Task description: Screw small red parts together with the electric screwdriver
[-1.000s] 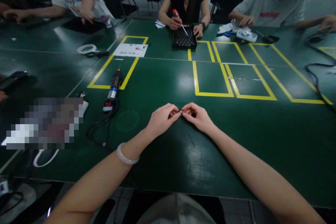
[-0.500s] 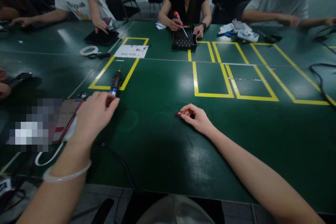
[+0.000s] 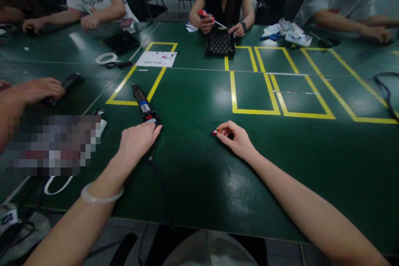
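Observation:
My left hand (image 3: 140, 140) is closed on the rear part of a corded electric screwdriver (image 3: 144, 106), a dark tool with a blue and silver band. Its front end points away from me and slightly left, near a yellow tape outline; the tip is hard to see. A black cord (image 3: 166, 185) runs from behind the tool over the near table edge. To the right, my right hand (image 3: 235, 137) rests on the green table and pinches a small red and orange piece (image 3: 214, 132). The fingers partly cover it, and its exact kind cannot be made out.
Yellow tape outlines (image 3: 255, 112) mark the green table (image 3: 199, 191). A printed white sheet (image 3: 156, 59) and a white tape roll (image 3: 106, 59) lie beyond my left hand. Opposite, a person holds a red screwdriver (image 3: 206, 16) over a black tray (image 3: 220, 45). Another person's hand (image 3: 46, 88) is at left.
My left hand has moved right and nearer to me with the electric screwdriver, whose front end has swung leftward. My right hand stays nearly still. A neighbour's hand has come in at left.

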Motion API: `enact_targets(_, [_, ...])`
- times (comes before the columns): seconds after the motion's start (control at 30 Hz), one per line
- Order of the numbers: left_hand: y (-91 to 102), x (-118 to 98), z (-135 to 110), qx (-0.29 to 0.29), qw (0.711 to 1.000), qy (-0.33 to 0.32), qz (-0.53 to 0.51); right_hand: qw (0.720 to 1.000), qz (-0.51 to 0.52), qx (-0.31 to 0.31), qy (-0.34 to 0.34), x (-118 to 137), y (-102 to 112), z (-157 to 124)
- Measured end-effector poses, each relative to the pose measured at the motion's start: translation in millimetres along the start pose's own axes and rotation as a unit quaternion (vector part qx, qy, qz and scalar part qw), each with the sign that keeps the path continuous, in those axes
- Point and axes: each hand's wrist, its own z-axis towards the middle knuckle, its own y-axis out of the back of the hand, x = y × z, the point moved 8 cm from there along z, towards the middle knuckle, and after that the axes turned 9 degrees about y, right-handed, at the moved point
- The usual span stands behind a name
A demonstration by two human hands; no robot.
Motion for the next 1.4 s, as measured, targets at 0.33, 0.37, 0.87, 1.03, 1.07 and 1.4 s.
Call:
enact_targets(0.33, [28.1,-95,-11,-0.032,0.995,-0.079,-0.06,0.997,-0.058,-0.043,-0.001,-6,12,-1])
enact_targets(0.37, [28.9,-102,-17,-0.037,0.992,-0.098,-0.066,0.997,-0.063,-0.04,0.001,-6,11,-1])
enact_targets(0.87, [39.4,-146,-77,-0.11,0.926,-0.323,-0.16,0.996,-0.085,0.021,0.035,0,2,-4])
enact_targets(1.03, [38.7,-149,-79,-0.109,0.922,-0.333,-0.164,0.99,-0.12,0.063,0.042,1,-8,-3])
enact_targets(1.07, [38.6,-149,-79,-0.108,0.923,-0.332,-0.165,0.989,-0.126,0.064,0.037,1,-9,-3])
enact_targets(1.4, [39.6,-142,-73,-0.063,0.925,-0.318,-0.2,0.996,-0.069,0.049,0.027,5,-3,-3])
